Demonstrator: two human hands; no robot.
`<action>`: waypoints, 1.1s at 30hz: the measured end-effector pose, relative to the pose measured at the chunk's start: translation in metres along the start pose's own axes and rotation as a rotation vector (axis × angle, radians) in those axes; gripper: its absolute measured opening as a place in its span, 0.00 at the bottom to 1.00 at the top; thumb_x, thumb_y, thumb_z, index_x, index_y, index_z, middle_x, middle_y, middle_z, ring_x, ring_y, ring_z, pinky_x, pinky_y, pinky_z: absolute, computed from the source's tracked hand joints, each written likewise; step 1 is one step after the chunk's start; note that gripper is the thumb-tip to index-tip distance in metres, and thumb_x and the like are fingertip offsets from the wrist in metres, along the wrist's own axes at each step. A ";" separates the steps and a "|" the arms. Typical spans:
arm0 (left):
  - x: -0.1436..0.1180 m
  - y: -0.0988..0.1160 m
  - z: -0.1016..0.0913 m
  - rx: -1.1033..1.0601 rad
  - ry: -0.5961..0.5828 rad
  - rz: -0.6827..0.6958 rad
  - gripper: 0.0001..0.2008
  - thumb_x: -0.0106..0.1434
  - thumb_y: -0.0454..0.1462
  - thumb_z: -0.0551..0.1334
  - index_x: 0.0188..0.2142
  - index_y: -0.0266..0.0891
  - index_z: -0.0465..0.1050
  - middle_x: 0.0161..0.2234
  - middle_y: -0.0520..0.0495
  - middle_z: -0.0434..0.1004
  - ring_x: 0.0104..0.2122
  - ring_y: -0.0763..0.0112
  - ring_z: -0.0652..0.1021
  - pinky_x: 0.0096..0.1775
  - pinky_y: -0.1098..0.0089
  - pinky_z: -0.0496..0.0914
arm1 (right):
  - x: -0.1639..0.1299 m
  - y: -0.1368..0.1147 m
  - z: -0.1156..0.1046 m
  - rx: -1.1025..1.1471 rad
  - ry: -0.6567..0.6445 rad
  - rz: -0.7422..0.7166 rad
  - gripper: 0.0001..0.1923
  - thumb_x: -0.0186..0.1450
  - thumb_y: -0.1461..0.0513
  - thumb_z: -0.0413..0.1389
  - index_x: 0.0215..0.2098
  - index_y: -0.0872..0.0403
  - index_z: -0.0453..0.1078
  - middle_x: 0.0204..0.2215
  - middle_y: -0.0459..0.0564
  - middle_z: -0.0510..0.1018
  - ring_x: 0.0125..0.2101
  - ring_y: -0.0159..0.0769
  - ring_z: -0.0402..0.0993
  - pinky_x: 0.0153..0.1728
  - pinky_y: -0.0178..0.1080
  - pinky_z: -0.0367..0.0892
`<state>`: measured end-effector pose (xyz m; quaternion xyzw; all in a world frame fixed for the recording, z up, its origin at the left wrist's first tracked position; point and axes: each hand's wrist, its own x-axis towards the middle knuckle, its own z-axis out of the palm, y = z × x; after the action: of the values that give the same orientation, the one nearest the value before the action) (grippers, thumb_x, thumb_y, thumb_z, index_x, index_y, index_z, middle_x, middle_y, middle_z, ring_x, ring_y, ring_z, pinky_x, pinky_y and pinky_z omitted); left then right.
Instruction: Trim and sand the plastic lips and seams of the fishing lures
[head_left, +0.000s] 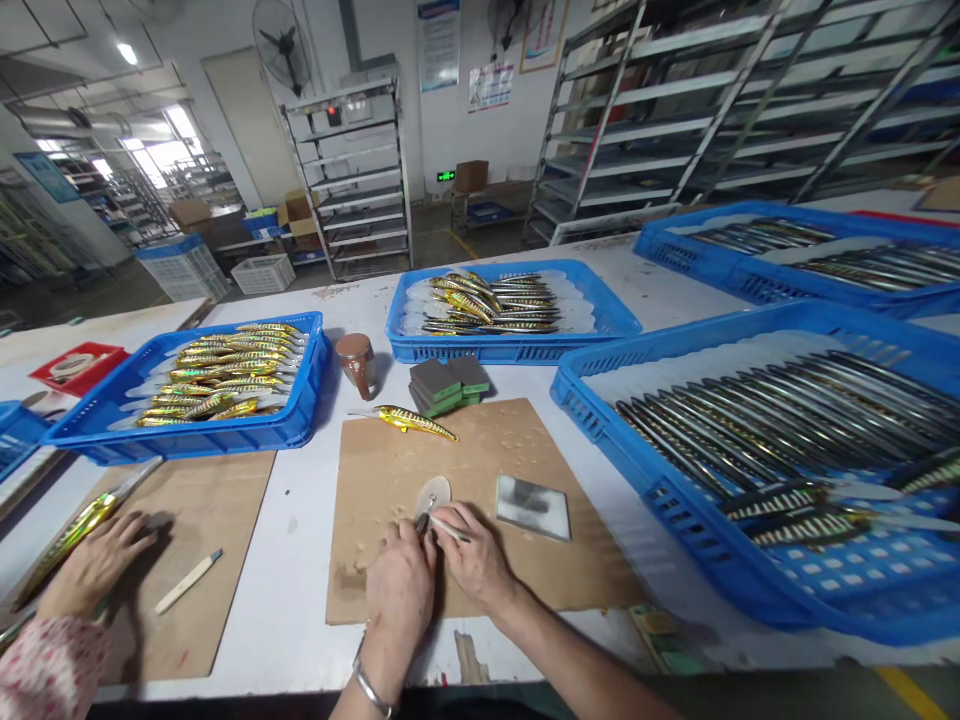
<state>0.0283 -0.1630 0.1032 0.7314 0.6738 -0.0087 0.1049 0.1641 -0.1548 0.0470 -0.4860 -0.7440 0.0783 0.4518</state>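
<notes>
Both hands work close together near the front edge of the cardboard mat (517,450), which seems to protect the white table (300,520) under it. The left hand (397,585) is closed around a small dark piece, probably to keep it steady; what it is I cannot tell. The right hand (472,560) pinches a thin pale tool (448,530) with its tip at that piece, just below a round disc (435,490). A grey plate (532,506) lies beside the right hand, in easy reach. One golden lure (412,421) rests alone at the mat's far left corner, near the sanding blocks (446,384). A co-worker's hand (94,565) rests on the neighbouring mat.
</notes>
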 end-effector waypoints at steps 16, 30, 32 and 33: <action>0.001 -0.001 -0.001 -0.004 -0.009 0.006 0.16 0.79 0.42 0.49 0.48 0.36 0.73 0.44 0.39 0.80 0.42 0.56 0.85 0.37 0.66 0.74 | -0.008 0.002 0.004 -0.062 -0.031 -0.077 0.15 0.74 0.71 0.45 0.44 0.51 0.72 0.38 0.51 0.78 0.41 0.39 0.76 0.42 0.41 0.78; -0.001 -0.003 0.001 0.029 0.001 0.027 0.12 0.77 0.38 0.52 0.47 0.35 0.73 0.43 0.39 0.80 0.42 0.56 0.85 0.36 0.66 0.75 | -0.008 -0.003 0.002 -0.005 -0.079 -0.057 0.14 0.76 0.67 0.44 0.41 0.50 0.70 0.37 0.50 0.78 0.38 0.37 0.77 0.38 0.38 0.77; -0.001 -0.003 0.000 0.022 -0.005 0.024 0.13 0.77 0.38 0.51 0.48 0.35 0.73 0.44 0.38 0.80 0.42 0.56 0.85 0.36 0.66 0.75 | -0.009 -0.001 0.003 -0.002 -0.060 -0.043 0.13 0.76 0.66 0.45 0.41 0.50 0.71 0.36 0.51 0.78 0.39 0.38 0.78 0.39 0.39 0.76; -0.001 -0.002 -0.001 0.018 -0.007 0.022 0.13 0.77 0.38 0.51 0.48 0.35 0.72 0.44 0.38 0.80 0.42 0.57 0.85 0.36 0.67 0.74 | -0.009 0.000 0.004 -0.007 -0.046 -0.034 0.13 0.77 0.65 0.45 0.42 0.50 0.71 0.37 0.51 0.79 0.39 0.39 0.78 0.40 0.40 0.77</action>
<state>0.0257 -0.1639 0.1042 0.7397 0.6651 -0.0161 0.1010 0.1619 -0.1610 0.0395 -0.4729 -0.7627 0.0790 0.4340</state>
